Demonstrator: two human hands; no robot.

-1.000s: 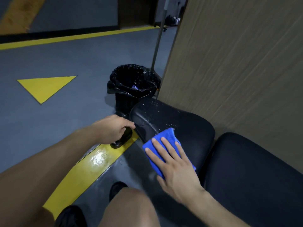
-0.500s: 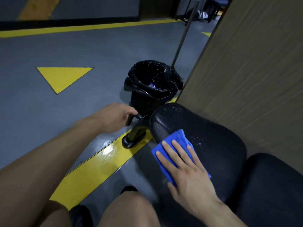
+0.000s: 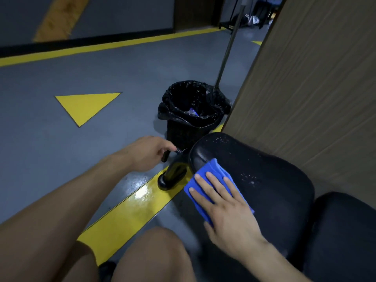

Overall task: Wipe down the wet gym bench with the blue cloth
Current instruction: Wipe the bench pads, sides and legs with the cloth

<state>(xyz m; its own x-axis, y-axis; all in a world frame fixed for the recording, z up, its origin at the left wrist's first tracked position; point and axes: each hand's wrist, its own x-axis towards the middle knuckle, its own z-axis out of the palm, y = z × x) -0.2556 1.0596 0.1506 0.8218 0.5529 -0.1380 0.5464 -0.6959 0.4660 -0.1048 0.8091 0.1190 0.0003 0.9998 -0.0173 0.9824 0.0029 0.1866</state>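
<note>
Blue cloth, black bench, yellow triangle on grey floor.

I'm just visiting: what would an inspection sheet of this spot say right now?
Surface: black bench pad, water droplets showing on it.
Job's things: blue cloth lying on the pad's near edge.
Clutter: lined black bin holding some litter; a pole behind it.
Hands: right hand pressing flat on the cloth; left hand gripping a black handle.
Cables: nothing seen.
Surroundings: grey floor with yellow markings; wooden panel beside the bench.
</note>
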